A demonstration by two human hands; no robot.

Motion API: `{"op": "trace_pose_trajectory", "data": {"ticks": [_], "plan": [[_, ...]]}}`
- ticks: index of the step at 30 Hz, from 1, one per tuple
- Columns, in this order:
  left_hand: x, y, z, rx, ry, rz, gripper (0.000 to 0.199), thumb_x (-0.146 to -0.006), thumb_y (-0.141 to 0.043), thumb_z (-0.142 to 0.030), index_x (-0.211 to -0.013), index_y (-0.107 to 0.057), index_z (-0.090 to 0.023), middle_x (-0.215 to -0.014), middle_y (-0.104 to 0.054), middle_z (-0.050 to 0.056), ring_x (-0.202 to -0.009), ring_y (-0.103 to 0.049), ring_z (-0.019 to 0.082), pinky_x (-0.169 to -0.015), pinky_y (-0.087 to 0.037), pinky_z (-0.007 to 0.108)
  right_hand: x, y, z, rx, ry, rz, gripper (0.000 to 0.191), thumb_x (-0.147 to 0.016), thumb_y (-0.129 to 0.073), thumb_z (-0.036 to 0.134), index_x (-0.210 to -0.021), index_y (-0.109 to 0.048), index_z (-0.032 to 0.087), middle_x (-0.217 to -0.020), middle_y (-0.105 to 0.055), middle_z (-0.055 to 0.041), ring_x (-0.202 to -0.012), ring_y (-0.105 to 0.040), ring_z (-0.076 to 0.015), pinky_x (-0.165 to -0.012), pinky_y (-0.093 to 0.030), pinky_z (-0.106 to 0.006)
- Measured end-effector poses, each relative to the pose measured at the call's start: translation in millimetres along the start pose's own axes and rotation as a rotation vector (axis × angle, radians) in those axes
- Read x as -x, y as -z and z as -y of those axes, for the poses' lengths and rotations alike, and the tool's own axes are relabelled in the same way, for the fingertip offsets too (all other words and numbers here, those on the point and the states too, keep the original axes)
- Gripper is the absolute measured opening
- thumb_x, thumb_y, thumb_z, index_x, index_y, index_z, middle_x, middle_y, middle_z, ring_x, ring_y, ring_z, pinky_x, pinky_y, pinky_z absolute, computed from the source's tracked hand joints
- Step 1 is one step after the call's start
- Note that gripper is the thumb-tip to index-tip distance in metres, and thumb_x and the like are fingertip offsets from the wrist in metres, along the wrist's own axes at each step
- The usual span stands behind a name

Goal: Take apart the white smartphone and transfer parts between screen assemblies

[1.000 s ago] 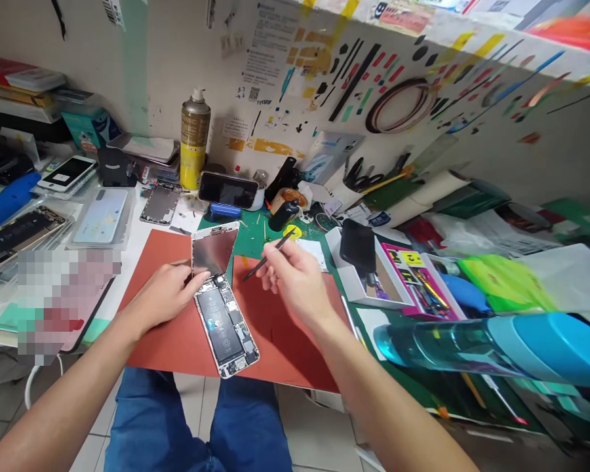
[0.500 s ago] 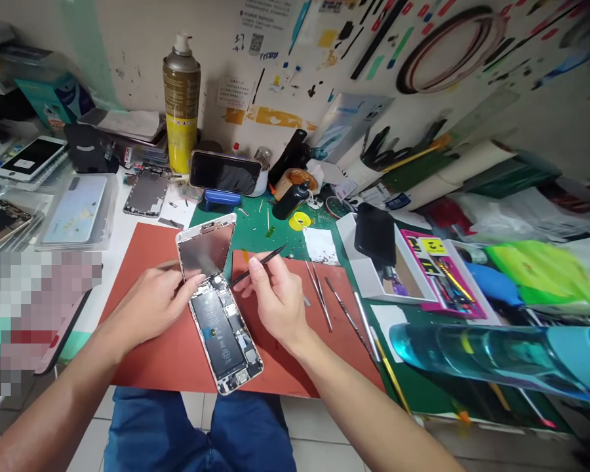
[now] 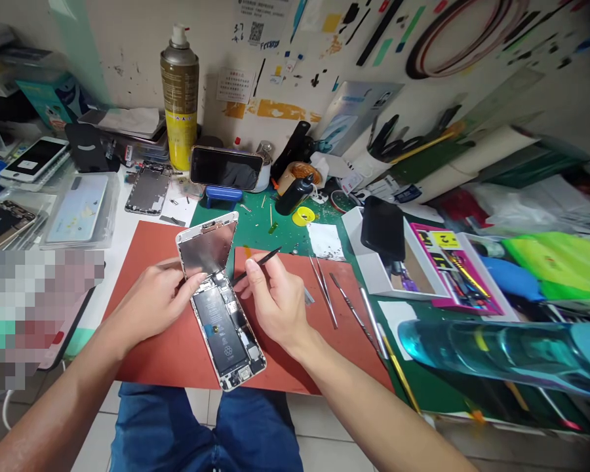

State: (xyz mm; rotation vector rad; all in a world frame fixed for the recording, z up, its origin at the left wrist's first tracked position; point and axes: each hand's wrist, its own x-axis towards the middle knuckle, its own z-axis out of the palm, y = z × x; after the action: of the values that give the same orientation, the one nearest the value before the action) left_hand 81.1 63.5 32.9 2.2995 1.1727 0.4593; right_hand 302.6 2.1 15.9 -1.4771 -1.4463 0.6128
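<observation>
An opened phone (image 3: 223, 337) lies over the front part of the red mat (image 3: 147, 354), its battery and inner parts showing. Its screen panel (image 3: 209, 249) is tilted up at the far end. My left hand (image 3: 162, 298) grips the phone where panel and body meet, thumb on the near side, other fingers partly hidden behind the panel. In my right hand (image 3: 278, 298) is a thin black stick tool (image 3: 268, 256), pinched between thumb and fingers; its lower end is by the upper right edge of the phone body.
Tweezers (image 3: 324, 292), a metal pick (image 3: 353, 311) and other tools lie to the right. A blue bottle (image 3: 491, 354) juts in at the right. White tray (image 3: 368, 262), spray can (image 3: 179, 98) and propped phone (image 3: 226, 168) stand behind. More phones lie left.
The camera view has shifted slightly, moving the right-side objects rightward. Both hands keep their holds, and the phone and stick tool are in nearly the same places.
</observation>
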Motion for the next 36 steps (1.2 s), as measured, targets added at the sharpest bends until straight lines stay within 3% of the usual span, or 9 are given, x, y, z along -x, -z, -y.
{"op": "trace_pose_trajectory", "data": {"ticks": [11,21,32,36], "plan": [[1,0.2,0,0.009,0.011,0.012,0.045,-0.109,-0.044,-0.049,-0.1,-0.079,-0.024,-0.114,-0.081,0.005,-0.103,-0.074,0.026,-0.083,-0.054,0.035,-7,4,-4,-0.377,-0.293,-0.017,0.033,-0.098,-0.066,0.053,-0.097,-0.064,0.02,-0.066,-0.071,0.0007,-0.057,-0.073,-0.0173,-0.049,-0.056,-0.025],[1,1.1,3,0.012,0.029,0.018,0.047,-0.109,-0.044,-0.05,-0.087,-0.074,-0.022,-0.109,-0.082,0.007,-0.096,-0.075,0.026,-0.077,-0.05,0.035,-15,13,-7,-0.649,-0.573,0.014,0.036,-0.081,-0.082,0.048,-0.083,-0.065,0.017,-0.069,-0.074,-0.0055,-0.054,-0.072,-0.0189,-0.044,-0.052,-0.026],[1,-0.8,5,-0.006,0.018,0.004,0.048,-0.109,-0.045,-0.05,-0.085,-0.074,-0.022,-0.106,-0.082,0.008,-0.088,-0.074,0.024,-0.073,-0.05,0.034,-15,14,-3,-0.642,-0.581,0.023,0.036,-0.081,-0.083,0.047,-0.08,-0.064,0.017,-0.069,-0.074,-0.0066,-0.053,-0.072,-0.0193,-0.043,-0.051,-0.027],[1,-0.5,6,-0.003,0.023,0.006,0.049,-0.108,-0.045,-0.051,-0.079,-0.072,-0.022,-0.105,-0.082,0.008,-0.089,-0.075,0.025,-0.073,-0.051,0.035,-14,14,-5,-0.587,-0.501,0.012,0.034,-0.087,-0.079,0.047,-0.08,-0.065,0.017,-0.066,-0.072,-0.0044,-0.051,-0.067,-0.0158,-0.043,-0.049,-0.025]]}}
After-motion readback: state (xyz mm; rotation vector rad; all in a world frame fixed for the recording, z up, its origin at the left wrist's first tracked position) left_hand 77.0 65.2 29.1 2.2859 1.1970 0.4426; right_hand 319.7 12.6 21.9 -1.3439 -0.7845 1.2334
